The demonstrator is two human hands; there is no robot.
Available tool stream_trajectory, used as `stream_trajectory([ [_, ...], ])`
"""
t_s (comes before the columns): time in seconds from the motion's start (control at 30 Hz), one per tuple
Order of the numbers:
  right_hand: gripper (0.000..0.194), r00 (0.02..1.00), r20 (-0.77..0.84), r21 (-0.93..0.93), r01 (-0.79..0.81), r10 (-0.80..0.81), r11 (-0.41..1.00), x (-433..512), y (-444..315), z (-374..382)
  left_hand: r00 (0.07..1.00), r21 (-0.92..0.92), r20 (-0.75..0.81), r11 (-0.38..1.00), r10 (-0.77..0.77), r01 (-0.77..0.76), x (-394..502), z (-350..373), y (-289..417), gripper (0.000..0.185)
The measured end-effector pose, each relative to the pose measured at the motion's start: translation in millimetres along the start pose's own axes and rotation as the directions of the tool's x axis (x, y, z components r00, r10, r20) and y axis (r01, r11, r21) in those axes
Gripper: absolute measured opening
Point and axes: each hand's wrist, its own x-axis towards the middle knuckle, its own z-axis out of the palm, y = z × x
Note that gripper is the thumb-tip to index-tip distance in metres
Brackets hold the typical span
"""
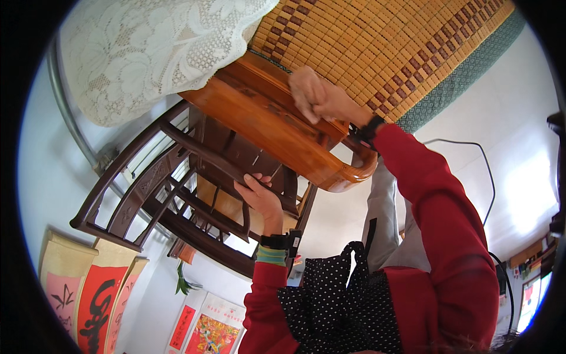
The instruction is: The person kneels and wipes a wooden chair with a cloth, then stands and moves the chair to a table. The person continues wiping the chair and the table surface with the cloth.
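Observation:
My left hand (261, 197) grips the curved arm rail (208, 152) of a dark wooden chair (230, 146), thumb along the rail. My right hand (311, 95), blurred and with fingers curled, is over the glossy orange-brown wooden arm (265, 128) of a seat. I cannot tell whether a cloth or anything else is inside it. Beside that hand lies a tile-patterned seat mat (353, 48) with dark brown checks and a green patterned border (464, 71).
White lace cloth (159, 53) drapes over the seat's far end. A grey pipe (66, 97) runs along the wall. Hanging scrolls (99, 301) bear writing, and a green plant (181, 281) is near them. A black cable (488, 177) curves across the pale floor.

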Motion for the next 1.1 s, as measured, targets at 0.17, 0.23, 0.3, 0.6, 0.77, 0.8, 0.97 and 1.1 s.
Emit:
stream_trajectory([
  [0.17,0.058,0.954,-0.19,-0.153,0.203,-0.23,0.967,-12.4,21.3,5.6,1.0,-0.053,0.006,0.998,-0.016,0.016,0.8,1.0,-1.1,0.04],
  [0.23,0.058,0.98,-0.155,-0.119,0.109,-0.127,0.987,-4.5,20.7,8.4,1.0,-0.073,0.0,0.997,-0.024,0.024,1.0,2.1,-1.5,0.037],
  [0.3,0.057,0.97,-0.166,-0.176,0.147,-0.177,0.973,12.1,11.8,10.1,1.0,-0.107,0.002,0.994,-0.029,0.029,1.7,3.8,-2.4,0.035],
  [0.6,0.06,0.97,-0.16,-0.252,0.141,-0.185,0.957,89.2,-41.7,30.7,0.999,-0.094,0.024,0.995,-0.036,0.038,-0.5,-0.3,-2.3,0.045],
  [0.77,0.067,0.939,-0.272,-0.304,0.124,-0.211,0.945,119.1,-57.7,46.6,0.999,-0.057,-0.004,0.998,-0.032,0.032,-1.6,0.1,-1.9,0.043],
  [0.8,0.07,0.952,-0.255,-0.292,0.091,-0.169,0.952,128.1,-63.0,48.1,1.0,-0.048,-0.004,0.999,-0.023,0.023,-1.8,-0.2,-2.1,0.043],
  [0.97,0.062,0.951,-0.259,-0.265,0.099,-0.17,0.959,176.6,-83.6,57.1,0.999,-0.058,-0.017,0.998,-0.036,0.035,-1.9,-0.5,-4.6,0.039],
  [1.1,0.051,0.943,-0.267,-0.338,0.103,-0.201,0.935,202.3,-88.7,55.4,0.999,-0.05,-0.037,0.999,0.002,-0.003,-2.7,1.4,-4.7,0.032],
])
